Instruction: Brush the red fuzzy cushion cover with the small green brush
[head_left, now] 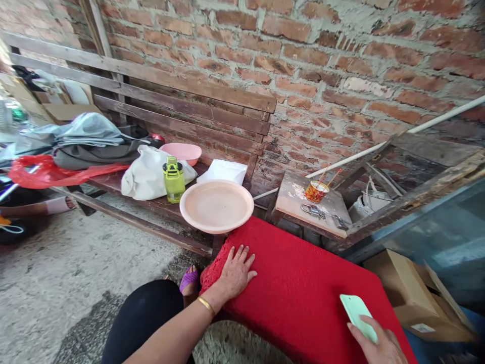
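Observation:
My left hand, with a gold bangle on its wrist, lies flat with spread fingers on a red cloth. The cloth covers a long bench-like surface. At the lower right, my right hand grips a flat mint-green object with rounded corners, over the cloth's right part. Its kind and its underside cannot be made out. Just beyond my left hand sits a wide, shallow pale basin, at the end of a wooden bench.
On the wooden bench are a green bottle, a white bag, a pink basin and a red plastic bag. A small table holds a red-and-yellow cup and a padlock. A cardboard box stands right.

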Tool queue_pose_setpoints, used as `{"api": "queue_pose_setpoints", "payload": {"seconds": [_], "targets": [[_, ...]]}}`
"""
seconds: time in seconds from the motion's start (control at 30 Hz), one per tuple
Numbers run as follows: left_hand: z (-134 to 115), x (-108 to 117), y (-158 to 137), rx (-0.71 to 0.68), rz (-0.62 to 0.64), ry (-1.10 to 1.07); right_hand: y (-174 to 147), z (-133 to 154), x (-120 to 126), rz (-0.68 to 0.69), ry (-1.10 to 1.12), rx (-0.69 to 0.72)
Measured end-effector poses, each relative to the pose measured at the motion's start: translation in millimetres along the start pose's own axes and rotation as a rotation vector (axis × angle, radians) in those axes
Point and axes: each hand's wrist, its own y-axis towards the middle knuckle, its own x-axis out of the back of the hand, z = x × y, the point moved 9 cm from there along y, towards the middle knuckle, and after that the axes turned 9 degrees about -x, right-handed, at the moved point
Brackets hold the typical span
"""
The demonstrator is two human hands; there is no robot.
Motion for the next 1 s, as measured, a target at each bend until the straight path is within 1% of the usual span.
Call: {"api": "queue_pose_setpoints", "payload": {"seconds": [0.03, 0.1, 0.23, 0.3, 0.33, 0.4, 0.47, 0.5, 0.53, 0.6, 0.63, 0.7, 0.77, 0.83, 0.9, 1.0], "targets": [[-0.2, -1.1, 0.5, -0.005, 0.002, -0.007, 0.1, 21.8, -4.4, 0.023, 0.003, 0.013], [0.1, -3.2, 1.5, -0.011, 0.002, -0.019, -2.8, 83.8, -15.3, 0.064, 0.001, 0.094], [1.3, -4.0, 1.4, -0.018, -0.035, -0.035, -16.6, 231.4, -40.6, 0.110, -0.017, 0.371], [1.4, -3.5, 0.5, -0.021, -0.043, -0.043, -24.5, 295.1, -54.6, 0.116, -0.030, 0.511], [1.3, -3.1, 0.0, -0.022, -0.044, -0.045, -27.9, 321.8, -62.1, 0.119, -0.032, 0.569], [1.0, -2.1, -0.6, -0.023, -0.046, -0.042, -32.6, 363.9, -78.1, 0.137, -0.025, 0.653], [1.1, -1.5, -0.9, -0.021, -0.053, -0.029, -33.5, 391.4, -93.6, 0.153, -0.014, 0.698], [1.1, -2.1, -0.9, -0.021, -0.051, -0.021, -32.4, 399.9, -100.5, 0.160, -0.013, 0.713], [1.3, -3.3, -0.7, -0.022, -0.047, -0.013, -30.2, 404.6, -106.3, 0.166, -0.014, 0.719], [2.0, -6.6, -0.5, -0.025, -0.037, -0.001, -21.8, 402.7, -114.0, 0.179, -0.024, 0.713], [2.7, -8.2, -0.6, -0.025, -0.034, 0.002, -15.9, 396.3, -115.1, 0.184, -0.031, 0.702], [4.3, -10.3, -1.0, -0.023, -0.035, 0.009, -0.2, 373.4, -111.2, 0.185, -0.048, 0.665], [5.8, -11.6, -1.8, -0.021, -0.035, 0.022, 20.5, 339.3, -99.3, 0.169, -0.062, 0.603], [6.9, -12.2, -2.5, -0.019, -0.027, 0.035, 45.2, 297.2, -81.5, 0.147, -0.077, 0.514], [7.4, -11.7, -2.8, -0.014, -0.021, 0.046, 71.9, 248.6, -59.4, 0.122, -0.090, 0.400], [7.4, -9.1, -2.4, -0.001, -0.016, 0.059, 109.9, 164.7, -21.7, 0.080, -0.110, 0.213]]}}
